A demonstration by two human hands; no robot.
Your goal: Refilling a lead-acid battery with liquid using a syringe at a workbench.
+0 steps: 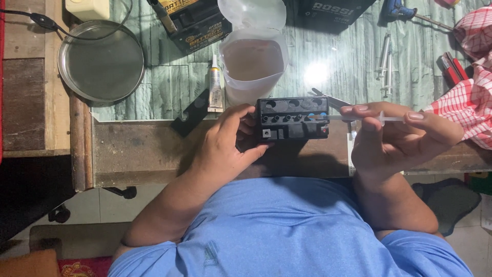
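Note:
My left hand [231, 139] grips the left end of a small black battery [292, 119] with a row of round filler holes on its top face. My right hand [397, 136] holds a clear plastic syringe [359, 118] sideways, thumb on the plunger end, its tip pointing at the right-hand holes of the battery. Both are held just above the front edge of the wooden workbench [143, 154].
A translucent plastic jug [253, 64] with liquid stands behind the battery. A round metal pan [101, 60] sits back left, a small glue tube [215, 84] beside the jug. Black battery boxes [197, 23] lie at the back; two spare syringes [386, 64] and a red checked cloth [469, 87] lie right.

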